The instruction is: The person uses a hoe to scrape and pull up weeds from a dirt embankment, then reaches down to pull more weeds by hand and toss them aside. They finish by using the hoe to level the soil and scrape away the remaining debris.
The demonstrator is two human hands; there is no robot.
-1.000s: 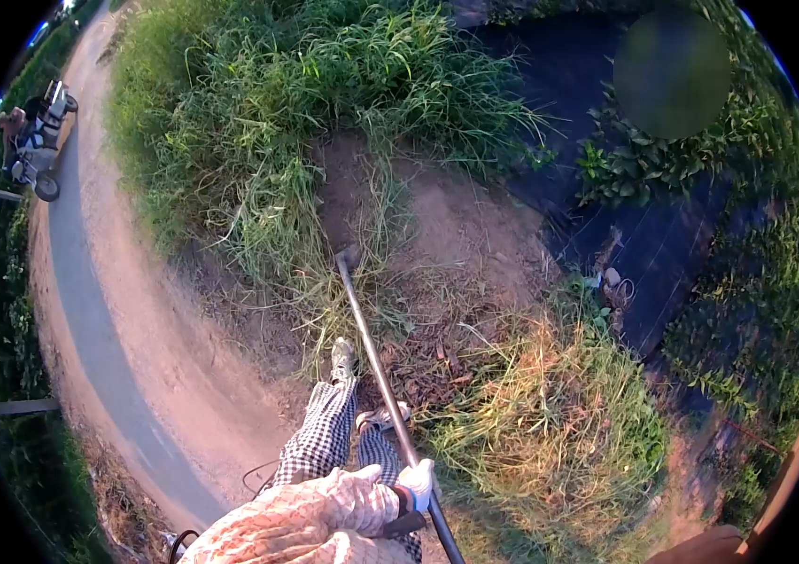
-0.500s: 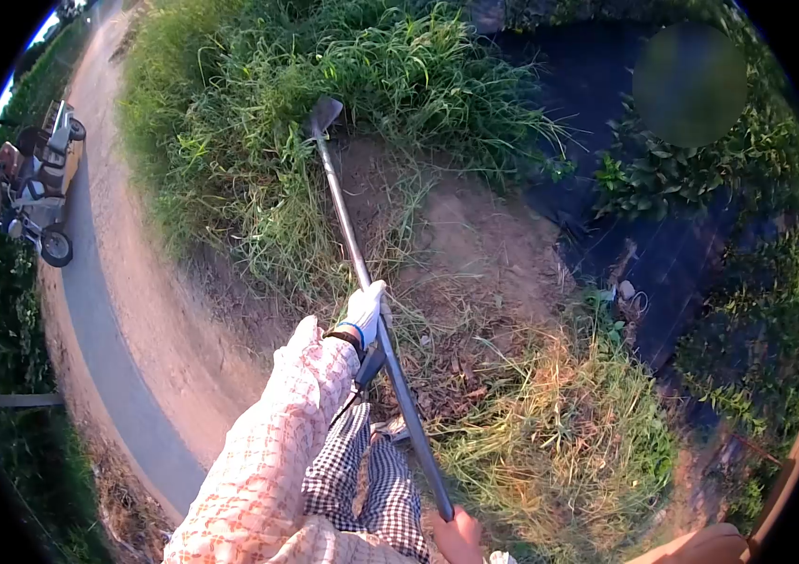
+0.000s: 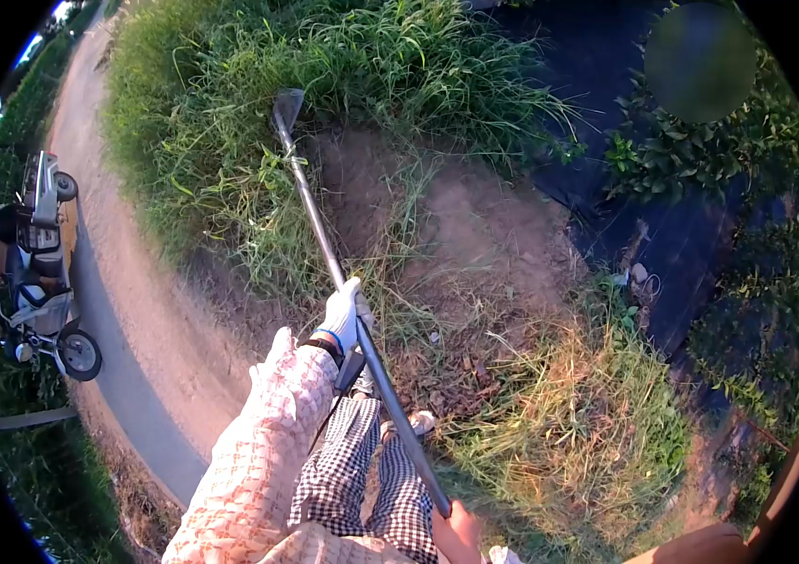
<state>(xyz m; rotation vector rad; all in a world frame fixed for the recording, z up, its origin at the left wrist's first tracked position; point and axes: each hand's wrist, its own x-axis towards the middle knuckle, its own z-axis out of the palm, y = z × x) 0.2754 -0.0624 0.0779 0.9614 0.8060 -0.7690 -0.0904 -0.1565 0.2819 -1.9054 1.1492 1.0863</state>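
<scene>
A hoe (image 3: 310, 202) with a long metal shaft slants across the view from bottom centre to upper left. Its flat blade (image 3: 289, 105) is among tall green grass (image 3: 221, 141). My left hand (image 3: 347, 310), in a white glove, is wrapped round the middle of the shaft. Near the lower end, my right hand (image 3: 457, 534) grips the shaft, partly cut off by the frame's bottom edge. Bare soil (image 3: 484, 235) lies to the right of the shaft, and cut grass (image 3: 568, 423) is heaped nearer my feet.
A three-wheeled vehicle (image 3: 38, 273) stands at the left on a paved track (image 3: 141, 404). Dark ground sheeting (image 3: 578, 103) with leafy plants (image 3: 681, 160) lies at the right. My shoe (image 3: 418, 425) rests beside the heaped grass.
The hoe's blade has shifted left and slightly up through the grass, my left hand moving left with it. The vehicle appears lower and larger as the view turns.
</scene>
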